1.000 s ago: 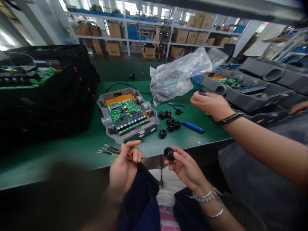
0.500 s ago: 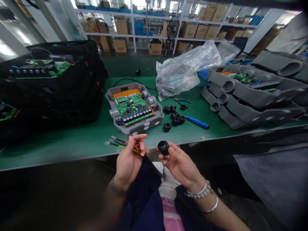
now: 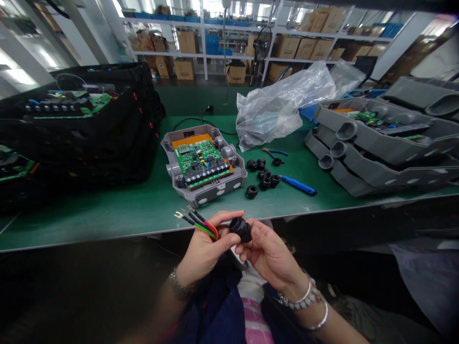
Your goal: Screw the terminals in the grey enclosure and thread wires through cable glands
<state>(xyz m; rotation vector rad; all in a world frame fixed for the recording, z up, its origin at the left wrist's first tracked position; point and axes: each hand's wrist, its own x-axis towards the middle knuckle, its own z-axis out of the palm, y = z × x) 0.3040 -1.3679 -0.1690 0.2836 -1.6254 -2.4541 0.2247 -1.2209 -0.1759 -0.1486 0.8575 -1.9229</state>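
Between my hands, in front of the bench edge, is a black cable gland (image 3: 241,230). The fingers of my right hand (image 3: 270,253) are closed on its right side, and the thumb and forefinger of my left hand (image 3: 208,248) reach its left side. My left hand also grips a multi-core cable, whose coloured wires (image 3: 204,226) fan out to the upper left with fork terminals at their tips. The cable's sheath is mostly hidden behind my fingers. Just beyond lies an open grey housing (image 3: 208,197) with a green circuit board (image 3: 201,162) inside.
Several black cable glands (image 3: 264,179) lie right of the housing, near a blue-handled tool (image 3: 298,185) and small pliers (image 3: 274,153). Black housings (image 3: 118,129) are stacked at left, grey housings (image 3: 380,162) at right. A clear plastic bag (image 3: 268,119) lies behind.
My hands have come together. My left thumb and forefinger now touch the gland, which has turned in my right fingers. The wires have shifted right with my left hand.
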